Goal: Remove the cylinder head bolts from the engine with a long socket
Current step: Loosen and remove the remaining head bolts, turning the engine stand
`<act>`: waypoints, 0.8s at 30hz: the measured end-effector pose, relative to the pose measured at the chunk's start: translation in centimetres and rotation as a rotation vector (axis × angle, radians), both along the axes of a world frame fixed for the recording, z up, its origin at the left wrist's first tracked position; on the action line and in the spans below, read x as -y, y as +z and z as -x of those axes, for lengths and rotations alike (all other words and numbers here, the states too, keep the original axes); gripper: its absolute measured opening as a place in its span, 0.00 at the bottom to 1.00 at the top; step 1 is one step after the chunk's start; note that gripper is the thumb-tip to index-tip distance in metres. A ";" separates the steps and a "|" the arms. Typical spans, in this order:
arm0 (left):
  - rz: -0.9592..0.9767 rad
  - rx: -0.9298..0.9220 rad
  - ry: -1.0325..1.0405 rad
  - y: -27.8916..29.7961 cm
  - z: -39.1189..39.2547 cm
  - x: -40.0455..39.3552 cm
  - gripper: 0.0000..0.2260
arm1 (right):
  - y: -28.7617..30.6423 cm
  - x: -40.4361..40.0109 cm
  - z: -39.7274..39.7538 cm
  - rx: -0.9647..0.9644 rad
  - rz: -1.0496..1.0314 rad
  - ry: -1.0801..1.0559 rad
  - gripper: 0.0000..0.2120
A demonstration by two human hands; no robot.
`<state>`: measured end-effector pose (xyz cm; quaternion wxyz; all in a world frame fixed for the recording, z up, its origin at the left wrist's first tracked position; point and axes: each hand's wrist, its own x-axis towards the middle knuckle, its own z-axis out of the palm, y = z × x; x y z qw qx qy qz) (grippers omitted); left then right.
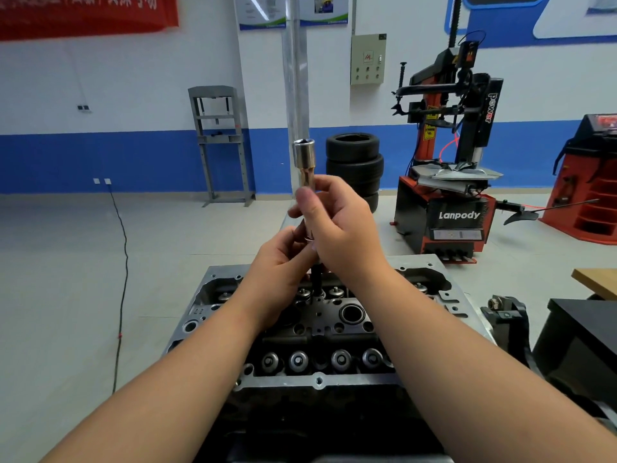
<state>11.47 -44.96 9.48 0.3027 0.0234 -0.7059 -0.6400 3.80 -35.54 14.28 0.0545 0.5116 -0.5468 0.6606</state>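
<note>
socket lifted clear of the head, both hands on it

right hand grips the long socket upright at 12 o'clock above the cylinder head; left hand pinches its lower end, where a dark bolt hangs, probably to pull the bolt free. tyres stand behind.

Gripped in the right hand, the long chromed steel socket is mirror-glossy and smooth. Just below both hands, the grey cast-metal cylinder head has a matt, slightly grainy rim, a dark oily-looking middle and shiny round metal valve caps. Beyond the hand, the stacked black rubber tyres look dull, and the pale floor is smooth with a faint sheen.
</note>
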 end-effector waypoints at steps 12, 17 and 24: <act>-0.046 0.014 -0.047 -0.1 0.0 0.1 0.13 | 0.1 -0.1 0.1 0.001 -0.029 -0.028 0.07; -0.013 -0.001 0.020 -0.2 0.2 0.3 0.08 | -0.1 0.1 0.1 0.005 0.001 -0.047 0.06; -0.075 0.002 -0.076 -0.2 0.1 0.1 0.17 | -0.1 0.0 0.2 -0.003 0.019 -0.039 0.03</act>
